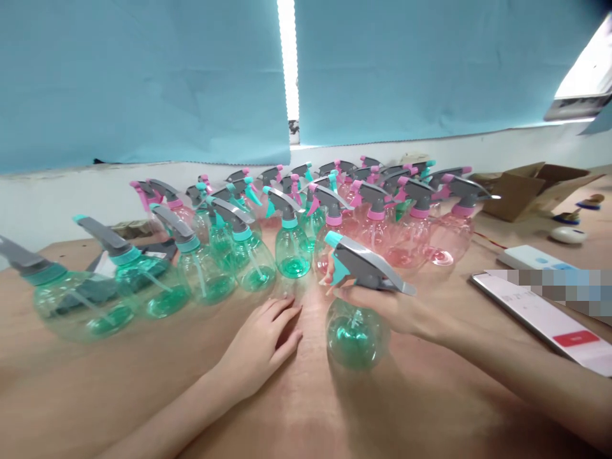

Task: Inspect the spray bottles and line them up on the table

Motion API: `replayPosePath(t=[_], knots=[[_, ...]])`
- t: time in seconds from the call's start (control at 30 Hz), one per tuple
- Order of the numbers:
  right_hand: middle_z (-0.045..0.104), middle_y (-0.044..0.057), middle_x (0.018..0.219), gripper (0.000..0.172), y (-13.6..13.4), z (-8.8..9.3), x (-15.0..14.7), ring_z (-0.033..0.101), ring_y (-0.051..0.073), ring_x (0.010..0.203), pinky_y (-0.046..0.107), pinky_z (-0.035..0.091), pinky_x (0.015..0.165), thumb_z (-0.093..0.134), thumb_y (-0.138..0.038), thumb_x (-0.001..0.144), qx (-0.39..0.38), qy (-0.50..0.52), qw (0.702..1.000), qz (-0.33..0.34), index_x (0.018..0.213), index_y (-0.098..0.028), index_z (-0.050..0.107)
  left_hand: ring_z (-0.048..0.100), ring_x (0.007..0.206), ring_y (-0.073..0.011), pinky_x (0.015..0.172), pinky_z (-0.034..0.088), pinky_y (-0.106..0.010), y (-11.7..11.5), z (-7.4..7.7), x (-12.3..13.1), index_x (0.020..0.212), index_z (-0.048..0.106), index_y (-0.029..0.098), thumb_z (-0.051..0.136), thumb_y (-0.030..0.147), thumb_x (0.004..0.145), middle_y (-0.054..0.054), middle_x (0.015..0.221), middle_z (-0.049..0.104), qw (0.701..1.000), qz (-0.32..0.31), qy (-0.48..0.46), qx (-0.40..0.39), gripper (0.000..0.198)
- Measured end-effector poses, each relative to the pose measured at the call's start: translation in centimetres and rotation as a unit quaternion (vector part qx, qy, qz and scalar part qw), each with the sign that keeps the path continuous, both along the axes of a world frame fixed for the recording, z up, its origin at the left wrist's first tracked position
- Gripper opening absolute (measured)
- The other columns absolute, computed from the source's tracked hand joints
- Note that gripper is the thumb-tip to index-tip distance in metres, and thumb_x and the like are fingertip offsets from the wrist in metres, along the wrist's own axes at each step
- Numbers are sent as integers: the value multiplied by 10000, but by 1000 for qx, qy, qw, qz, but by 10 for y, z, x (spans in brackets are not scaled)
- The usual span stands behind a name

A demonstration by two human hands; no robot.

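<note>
Upright on the counter [306,414] stands the green spray bottle [354,335], its long axis vertical. Its teal nozzle points left and its grey head trails right. The right hand [382,309] has its fingers clamped round the bottle's neck. The left hand [258,347] lies flat just beside it, fingers loosely together and holding nothing. Rows of bottles [291,245] crowd close behind, a white sheet [535,315] lies to the right, and bare counter lies in front.

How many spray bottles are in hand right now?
1: the green bottle, gripped by the right hand, nearest the camera. Left hand lies flat on the table.
</note>
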State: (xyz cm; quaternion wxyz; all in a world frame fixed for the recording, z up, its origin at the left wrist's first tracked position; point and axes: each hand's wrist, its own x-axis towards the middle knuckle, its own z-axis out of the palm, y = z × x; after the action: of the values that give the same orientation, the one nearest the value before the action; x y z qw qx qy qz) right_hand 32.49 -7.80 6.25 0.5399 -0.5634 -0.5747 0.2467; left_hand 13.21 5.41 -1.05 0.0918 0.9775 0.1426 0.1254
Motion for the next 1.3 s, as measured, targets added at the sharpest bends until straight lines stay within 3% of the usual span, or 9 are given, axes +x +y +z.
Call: replayPosePath(t=[0.1,0.2,0.4,0.6,0.8,1.0,1.3], knots=[[584,-28,684,296,3,-6,1,574,156,636,284,477,581,513,-161,685,8,3,1000,-1,938,-271,618,508,1215,-300,1019,416,-482,0,1,0,1242,579,187,474,317,944,-119,1306,574,1000,2,0,-1,341],[638,-10,841,448,7,-14,1,609,156,714,301,507,673,516,-122,686,34,6,999,-3,1100,-266,609,513,1209,-302,1013,419,-485,1,2,-1,1245,566,182,474,320,946,-126,1301,570,1000,3,5,-4,342],[588,-35,695,369,9,-22,-1,521,122,551,267,451,520,534,-158,743,42,4,999,-31,1092,-245,615,525,1191,-292,993,439,-452,-8,2,-5,1306,451,233,545,281,893,-110,1297,553,998,-7,-38,-53,426],[604,-22,726,375,15,-22,-7,524,141,583,303,480,598,536,-184,759,59,-6,998,-39,1119,-275,587,463,1259,-303,1034,407,-493,-30,-6,-9,1415,236,274,600,253,842,-115,1396,447,983,-39,-105,-148,679],[573,-43,708,388,32,-17,-44,487,113,570,275,460,587,530,-132,701,76,22,996,-33,1069,-239,591,364,1338,-325,1083,332,-540,-41,1,-20,1448,174,267,648,256,816,-122,1459,372,967,-31,-153,-199,791],[541,-46,720,390,55,-18,-106,473,105,581,243,424,543,523,-130,735,62,24,998,-3,1106,-241,567,404,1307,-351,1032,376,-575,-39,13,-66,1425,220,264,654,313,829,-137,1427,411,955,42,-192,-220,739],[580,-21,783,355,99,-9,-216,553,138,690,282,468,623,575,-292,823,48,12,991,125,1170,-246,518,523,1188,-350,913,506,-480,-29,22,-172,1352,349,274,643,449,798,-68,1289,557,941,218,-223,-129,651]])
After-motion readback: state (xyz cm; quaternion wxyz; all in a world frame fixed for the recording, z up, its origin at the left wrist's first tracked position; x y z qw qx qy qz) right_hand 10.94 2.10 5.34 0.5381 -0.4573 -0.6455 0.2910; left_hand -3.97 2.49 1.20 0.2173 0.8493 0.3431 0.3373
